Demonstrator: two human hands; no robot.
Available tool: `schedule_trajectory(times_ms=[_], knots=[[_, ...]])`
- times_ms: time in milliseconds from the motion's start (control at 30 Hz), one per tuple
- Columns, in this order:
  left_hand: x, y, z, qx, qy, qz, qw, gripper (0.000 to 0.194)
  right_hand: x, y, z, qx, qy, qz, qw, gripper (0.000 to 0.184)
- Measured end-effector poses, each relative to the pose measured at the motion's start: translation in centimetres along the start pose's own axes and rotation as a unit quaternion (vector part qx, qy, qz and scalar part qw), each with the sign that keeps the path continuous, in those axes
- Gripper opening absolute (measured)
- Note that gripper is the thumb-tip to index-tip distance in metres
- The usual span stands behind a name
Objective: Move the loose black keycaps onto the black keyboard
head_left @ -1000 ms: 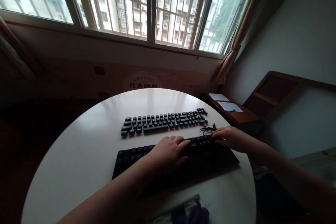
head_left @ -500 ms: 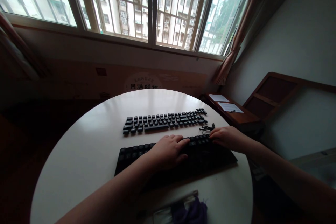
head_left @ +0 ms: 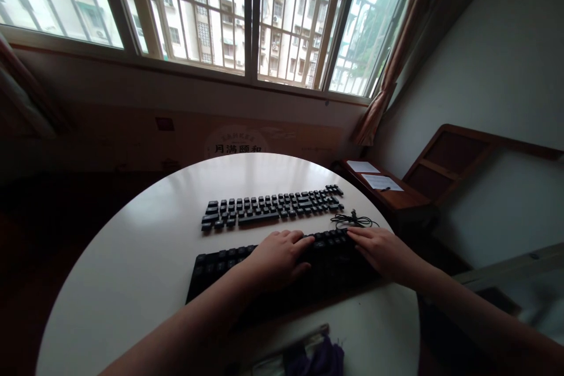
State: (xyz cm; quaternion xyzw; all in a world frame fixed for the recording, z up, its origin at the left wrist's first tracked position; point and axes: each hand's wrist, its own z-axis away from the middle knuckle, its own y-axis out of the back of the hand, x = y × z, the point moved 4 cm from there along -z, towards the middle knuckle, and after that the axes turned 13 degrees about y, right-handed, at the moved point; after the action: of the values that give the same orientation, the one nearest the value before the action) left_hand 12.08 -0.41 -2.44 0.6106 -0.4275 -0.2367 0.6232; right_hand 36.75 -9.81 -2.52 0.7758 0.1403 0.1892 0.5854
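One black keyboard (head_left: 337, 270) lies at lower centre, beneath the loosely spread left hand (head_left: 282, 252); the right hand (head_left: 374, 247) keeps its fingers together, any pinch hidden. Likely stiff, fairly heavy; best held by its short ends.

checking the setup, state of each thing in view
Black keyboard: lying flat, far rows capped
Loose keycaps: laid out in rows
Cable: coiled
Purple cloth: crumpled
Papers: lying flat
Window: middle apparently open
Right curtain: gathered
Left hand: on the keyboard
Right hand: at the keyboard's far edge
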Motion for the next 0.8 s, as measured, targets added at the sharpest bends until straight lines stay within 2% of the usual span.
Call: schedule_trajectory(times_ms=[233, 467, 567, 633, 733, 800], knots=[[0.0, 0.0, 0.0, -0.001, 0.002, -0.004, 1.000, 0.058, -0.3, -0.9, 1.4, 0.057, -0.024, 0.000, 0.998, 0.044], [0.1, 0.0, 0.0, -0.003, 0.004, 0.000, 1.000, 0.058, 0.5, -0.4, 1.0, 0.064, -0.012, 0.009, 0.998, 0.042], [0.1, 0.0, 0.0, -0.005, 0.002, 0.003, 1.000, 0.059, 2.9, 0.3, -1.1, 0.086, -0.007, 0.009, 0.996, 0.038], [0.0, 0.0, 0.1, -0.005, 0.002, 0.004, 1.000, 0.059, 5.6, 0.7, -3.4, 0.094, -0.022, 0.012, 0.995, 0.037], [-0.1, 0.0, 0.1, -0.005, 0.004, 0.005, 1.000, 0.060, 10.7, 0.4, -7.4, 0.054, -0.102, 0.016, 0.993, 0.032], [-0.1, 0.0, 0.1, -0.006, 0.004, 0.008, 1.000, 0.060, 13.6, -0.1, -9.9, 0.032, -0.131, 0.011, 0.991, 0.027]])
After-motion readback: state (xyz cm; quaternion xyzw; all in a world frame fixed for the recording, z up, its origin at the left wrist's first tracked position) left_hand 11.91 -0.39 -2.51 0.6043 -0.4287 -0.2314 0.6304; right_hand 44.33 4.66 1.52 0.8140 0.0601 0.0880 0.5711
